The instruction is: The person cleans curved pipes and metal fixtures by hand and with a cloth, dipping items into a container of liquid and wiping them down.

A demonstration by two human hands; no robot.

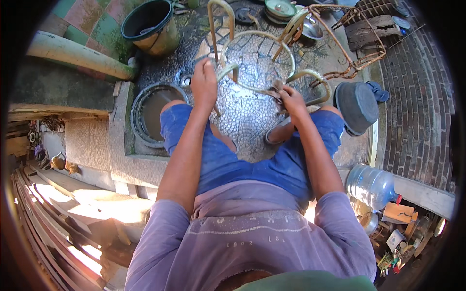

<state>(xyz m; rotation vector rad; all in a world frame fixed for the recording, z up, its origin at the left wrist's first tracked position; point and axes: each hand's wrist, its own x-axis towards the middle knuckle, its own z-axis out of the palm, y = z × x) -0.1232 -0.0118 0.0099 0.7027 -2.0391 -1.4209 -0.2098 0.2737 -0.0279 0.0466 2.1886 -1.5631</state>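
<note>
A tubular metal frame stands on the wet stone-patterned floor before me; it has a round ring and several bent tube legs, with worn, dull paint. My left hand is closed around a tube at its near left side, and a tube end sticks out below the hand. In my right hand is a crumpled brownish rag, pressed against the ring's near right part beside a curved leg. The fingers hide part of the rag.
A basin of murky water sits by my left knee. Beyond it stands a large bucket. An overturned dark tub lies right, near a clear water jug. A rusty metal frame and dishes are at the back.
</note>
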